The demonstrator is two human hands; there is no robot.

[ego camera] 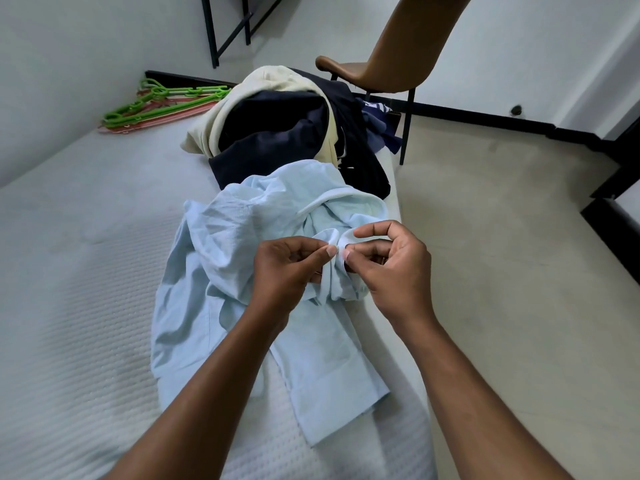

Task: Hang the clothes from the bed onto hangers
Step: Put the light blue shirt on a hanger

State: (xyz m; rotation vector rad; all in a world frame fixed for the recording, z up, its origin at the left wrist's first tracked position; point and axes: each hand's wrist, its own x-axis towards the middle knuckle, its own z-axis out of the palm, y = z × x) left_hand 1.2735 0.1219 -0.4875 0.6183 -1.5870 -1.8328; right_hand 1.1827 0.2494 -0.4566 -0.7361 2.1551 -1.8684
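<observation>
My left hand [287, 268] and right hand [394, 271] pinch the shirt's [214, 265] bunched front, fingers [372, 231] clamped; light, limp cloth, probably best lifted by the collar [325, 199].

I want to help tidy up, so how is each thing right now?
light blue shirt: crumpled on the bed, pinched by both hands.
left hand: pinching the shirt.
right hand: pinching the shirt.
pile of clothes: heaped on the bed, unhung.
hangers: stacked on the bed, bare.
chair: standing beside the bed.
</observation>
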